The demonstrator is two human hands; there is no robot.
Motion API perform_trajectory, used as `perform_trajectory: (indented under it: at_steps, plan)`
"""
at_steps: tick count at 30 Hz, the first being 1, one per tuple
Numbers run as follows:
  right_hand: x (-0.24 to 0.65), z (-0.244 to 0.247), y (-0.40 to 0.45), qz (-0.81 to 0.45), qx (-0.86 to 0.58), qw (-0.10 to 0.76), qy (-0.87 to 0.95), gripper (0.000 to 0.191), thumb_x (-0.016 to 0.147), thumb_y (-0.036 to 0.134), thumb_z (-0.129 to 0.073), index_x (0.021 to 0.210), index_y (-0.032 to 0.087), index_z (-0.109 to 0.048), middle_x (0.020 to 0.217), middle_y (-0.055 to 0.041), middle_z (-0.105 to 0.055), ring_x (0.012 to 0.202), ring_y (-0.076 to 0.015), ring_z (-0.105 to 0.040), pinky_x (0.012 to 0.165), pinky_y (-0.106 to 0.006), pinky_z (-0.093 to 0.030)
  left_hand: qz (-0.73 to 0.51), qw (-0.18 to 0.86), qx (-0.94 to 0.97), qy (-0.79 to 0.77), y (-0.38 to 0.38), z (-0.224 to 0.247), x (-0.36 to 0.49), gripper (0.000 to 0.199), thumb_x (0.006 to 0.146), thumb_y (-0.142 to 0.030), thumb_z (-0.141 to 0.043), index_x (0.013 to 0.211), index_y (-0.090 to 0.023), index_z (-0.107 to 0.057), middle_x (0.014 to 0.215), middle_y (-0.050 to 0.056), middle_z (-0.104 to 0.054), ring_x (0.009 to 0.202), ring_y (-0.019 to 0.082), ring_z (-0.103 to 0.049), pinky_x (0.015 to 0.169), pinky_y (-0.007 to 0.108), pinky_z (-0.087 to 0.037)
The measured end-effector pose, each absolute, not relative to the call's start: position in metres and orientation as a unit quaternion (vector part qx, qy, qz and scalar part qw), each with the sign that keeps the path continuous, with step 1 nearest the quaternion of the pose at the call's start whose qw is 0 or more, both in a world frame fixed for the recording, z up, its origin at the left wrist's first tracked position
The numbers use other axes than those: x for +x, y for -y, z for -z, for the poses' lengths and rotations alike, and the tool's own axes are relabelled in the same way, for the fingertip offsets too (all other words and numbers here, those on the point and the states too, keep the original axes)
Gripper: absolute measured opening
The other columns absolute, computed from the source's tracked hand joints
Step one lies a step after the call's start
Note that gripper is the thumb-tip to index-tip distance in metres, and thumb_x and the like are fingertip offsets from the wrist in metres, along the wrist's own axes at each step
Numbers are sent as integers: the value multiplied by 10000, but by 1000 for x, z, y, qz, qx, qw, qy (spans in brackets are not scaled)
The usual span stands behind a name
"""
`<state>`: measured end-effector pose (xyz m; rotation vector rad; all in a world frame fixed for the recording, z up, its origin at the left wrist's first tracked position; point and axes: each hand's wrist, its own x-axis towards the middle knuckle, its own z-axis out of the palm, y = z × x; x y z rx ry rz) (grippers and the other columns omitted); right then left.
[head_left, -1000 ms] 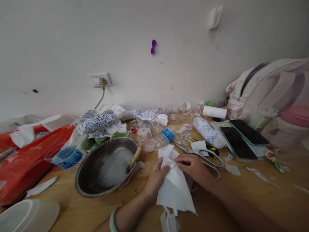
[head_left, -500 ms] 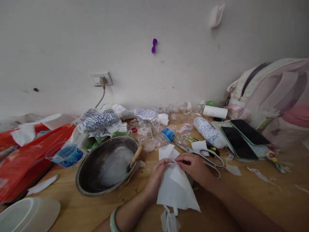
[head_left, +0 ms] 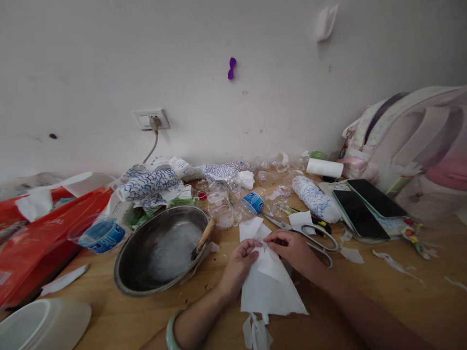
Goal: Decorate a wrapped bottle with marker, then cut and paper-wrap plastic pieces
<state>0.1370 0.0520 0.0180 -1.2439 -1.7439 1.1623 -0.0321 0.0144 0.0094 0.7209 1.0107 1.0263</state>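
Observation:
A white sheet of thin paper (head_left: 270,287), wide at the bottom and gathered toward the top, lies between my hands. My left hand (head_left: 239,265) is at its upper left edge, thumb and fingers closed on the paper. Opposite it, my right hand (head_left: 292,248) pinches the top of the same sheet. Torn paper strips (head_left: 257,333) stick out below the sheet. Just beyond my fingertips is another white paper piece (head_left: 251,227). Scissors (head_left: 324,238) with grey handles lie beside my right hand, partly behind it.
Left of my hands stands a metal bowl (head_left: 124,272) of cloudy liquid, with a wooden-handled brush (head_left: 207,233) in it. Scale-patterned wrapped forms (head_left: 153,184) and clear plastic pieces (head_left: 222,204) line the wall. Two phones (head_left: 361,214) and a backpack (head_left: 412,146) are right.
The paper sheet has shifted slightly right at its lower end. My left thumb has moved, and the fingers of that hand sit a little differently at the gathered top.

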Motion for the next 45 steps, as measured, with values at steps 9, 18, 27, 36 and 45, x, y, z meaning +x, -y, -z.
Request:
perform_trajectory:
  at_steps: [9, 18, 27, 36, 45]
  plan:
    - [139, -18, -52, -463, -422, 342, 700, 172, 777, 236, -628, 864, 178, -765, 925, -69, -718, 874, -203, -653, 789, -309, -515, -477, 695, 357, -404, -14, -12, -29, 594, 534, -476, -841, 894, -245, -429, 667, -47, -621, 550, 128, -532, 552, 230, -356]
    - [135, -18, -50, -408, -410, 345, 739, 182, 797, 156, -605, 846, 217, -769, 901, -51, -721, 860, -195, -653, 815, -317, -514, -412, 722, 324, -451, -15, -7, -29, 506, 486, -471, -865, 826, -179, -629, 681, -9, -643, 582, 133, -533, 590, 248, -372]
    - [135, -14, -49, -502, -469, 310, 657, 260, 838, 335, -580, 964, 170, -737, 965, -76, -740, 868, -218, -668, 770, -314, -511, -407, 713, 315, -477, -16, -10, -30, 533, 469, -449, -863, 859, -171, -630, 683, 5, -667, 568, 143, -551, 586, 263, -400]
    - [138, -19, -50, -489, -494, 264, 669, 216, 765, 361, -613, 743, 165, -700, 728, -23, -700, 647, -160, -585, 596, -252, -425, -415, 700, 326, -482, -17, -8, -31, 509, 480, -462, -847, 807, -185, -574, 637, -16, -632, 538, 123, -518, 547, 246, -382]
    - [137, -19, -51, -560, -483, 253, 623, 285, 705, 353, -681, 887, 139, -726, 882, -68, -724, 774, -197, -630, 715, -294, -470, -444, 690, 332, -465, -17, -10, -30, 507, 525, -482, -811, 822, -227, -487, 628, -66, -582, 524, 112, -477, 524, 224, -333]
